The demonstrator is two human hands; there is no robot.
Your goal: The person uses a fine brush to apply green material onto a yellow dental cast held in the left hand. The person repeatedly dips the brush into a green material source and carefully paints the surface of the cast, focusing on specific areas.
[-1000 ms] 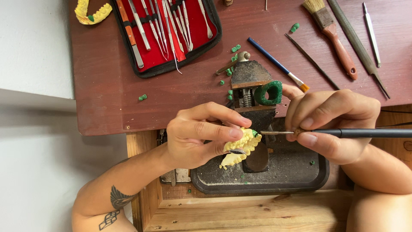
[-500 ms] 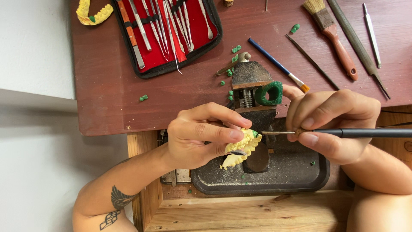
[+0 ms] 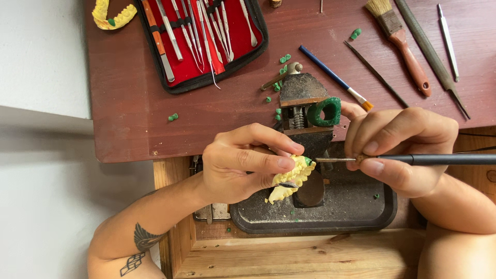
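Open red case (image 3: pixel 243 39) holds metal tools (image 3: pixel 199 31); left hand (image 3: pixel 243 163) grips yellow cast (image 3: pixel 290 178)

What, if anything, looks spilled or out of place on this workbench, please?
Small green crumbs lie scattered on the red-brown tabletop beside the vise, with one more off to the side and specks on the vise's base. The left hand holds a yellow teeth model; the right hand holds a thin black tool.
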